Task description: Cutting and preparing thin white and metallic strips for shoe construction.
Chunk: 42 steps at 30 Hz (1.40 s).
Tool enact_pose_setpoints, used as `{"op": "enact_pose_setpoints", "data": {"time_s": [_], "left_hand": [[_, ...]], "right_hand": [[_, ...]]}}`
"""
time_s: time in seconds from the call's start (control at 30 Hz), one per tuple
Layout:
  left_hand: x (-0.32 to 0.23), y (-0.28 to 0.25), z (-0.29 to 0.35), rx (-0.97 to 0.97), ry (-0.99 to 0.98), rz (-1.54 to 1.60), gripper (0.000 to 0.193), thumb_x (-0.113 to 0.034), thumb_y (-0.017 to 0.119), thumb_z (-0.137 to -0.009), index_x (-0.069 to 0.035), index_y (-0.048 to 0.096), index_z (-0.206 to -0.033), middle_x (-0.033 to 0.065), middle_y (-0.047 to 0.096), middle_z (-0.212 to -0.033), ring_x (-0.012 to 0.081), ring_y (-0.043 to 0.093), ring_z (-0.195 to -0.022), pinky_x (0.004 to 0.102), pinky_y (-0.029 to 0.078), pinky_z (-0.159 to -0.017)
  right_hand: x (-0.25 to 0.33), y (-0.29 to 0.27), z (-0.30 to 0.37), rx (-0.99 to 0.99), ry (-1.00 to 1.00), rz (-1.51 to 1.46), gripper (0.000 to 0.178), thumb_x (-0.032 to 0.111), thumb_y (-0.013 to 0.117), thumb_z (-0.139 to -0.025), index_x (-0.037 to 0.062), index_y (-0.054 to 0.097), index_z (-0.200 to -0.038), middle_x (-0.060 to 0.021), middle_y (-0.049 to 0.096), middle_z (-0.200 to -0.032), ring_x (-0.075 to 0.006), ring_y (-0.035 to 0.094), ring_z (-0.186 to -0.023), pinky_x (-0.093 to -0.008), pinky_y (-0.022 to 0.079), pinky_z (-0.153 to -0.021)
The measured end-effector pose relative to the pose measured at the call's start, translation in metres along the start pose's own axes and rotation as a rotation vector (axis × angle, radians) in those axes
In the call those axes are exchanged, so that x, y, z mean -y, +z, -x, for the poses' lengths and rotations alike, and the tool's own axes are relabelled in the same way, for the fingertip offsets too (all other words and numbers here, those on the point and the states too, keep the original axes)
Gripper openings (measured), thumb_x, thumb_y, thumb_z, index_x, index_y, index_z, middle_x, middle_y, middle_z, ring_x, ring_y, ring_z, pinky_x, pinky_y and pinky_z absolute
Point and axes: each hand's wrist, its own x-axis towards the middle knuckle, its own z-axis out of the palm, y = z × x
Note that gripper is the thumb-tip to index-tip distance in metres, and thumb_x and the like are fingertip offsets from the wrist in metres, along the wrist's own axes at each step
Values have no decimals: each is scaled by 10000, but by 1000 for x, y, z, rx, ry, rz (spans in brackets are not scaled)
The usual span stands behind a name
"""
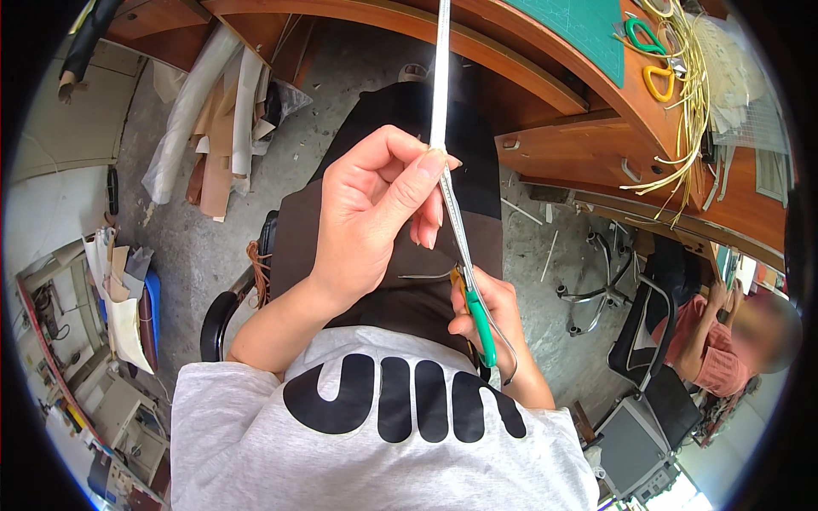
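Note:
A long, narrow whitish strip (pixel 440 77) runs down from the top edge in front of me. My left hand (pixel 379 192) pinches it between thumb and fingertips. Below that pinch the strip looks greyer and slants to my right hand (pixel 503 311), where a thin end curls past the wrist. My right hand, near my lap, is closed around what look like scissors, with a green handle (pixel 480 328) and an orange-yellow part beside it. The fingers and the strip hide the blades. A thin grey curved piece sticks out left of that hand.
A wooden desk (pixel 545 81) curves across the front with a green cutting mat (pixel 579 30), green-and-yellow scissors (pixel 659 83) and yellowish cords (pixel 694 111). Rolled sheets (pixel 192 111) lean at left. Another person (pixel 720 349) sits at right near an office chair (pixel 635 341).

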Motion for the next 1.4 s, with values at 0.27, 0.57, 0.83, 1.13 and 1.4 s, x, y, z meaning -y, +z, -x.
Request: {"op": "enact_pose_setpoints", "data": {"time_s": [0.27, 0.57, 0.83, 1.13, 1.4], "left_hand": [[-1, 0, 1, 14, -43, 81, 265, -186, 488, -956, 16, 592, -1092, 1, 528, -624, 39, 468, -496, 166, 384, -447], [5, 5, 4, 16, -15, -88, 250, -161, 480, -955, 37, 607, -1041, 36, 567, -692, 61, 477, -515, 169, 370, -453], [-2, -7, -12, 65, -114, 112, 241, -153, 499, -943, 43, 592, -1049, -6, 505, -640, 27, 403, -496, 162, 304, -434], [-11, -14, -13, 249, -297, 37, 156, -109, 523, -920, 32, 576, -962, 41, 559, -626, 63, 476, -459, 165, 366, -433], [-4, -23, -14, 395, -282, 97, 228, -130, 608, -874, 59, 577, -997, 82, 589, -646, 106, 548, -489, 199, 451, -459]], "right_hand": [[5, -2, 3, 0, 37, -7, 526, 388, 808, -607, 37, 436, -727, -10, 420, -662, -117, 386, -579, -267, 342, -521], [2, 2, 0, -21, 58, -164, 499, 317, 825, -607, 38, 449, -779, -8, 443, -701, -112, 396, -596, -260, 354, -537], [0, -2, 2, -15, -24, 19, 516, 303, 830, -612, 25, 420, -756, -27, 394, -667, -126, 344, -591, -269, 336, -522], [-4, -5, 6, 28, 47, -156, 530, 461, 760, -650, 45, 446, -747, -5, 419, -674, -97, 388, -588, -255, 325, -509], [2, -9, 10, 178, 172, -346, 655, 668, 636, -641, 53, 455, -775, 10, 426, -678, -87, 399, -589, -241, 317, -504]]}}
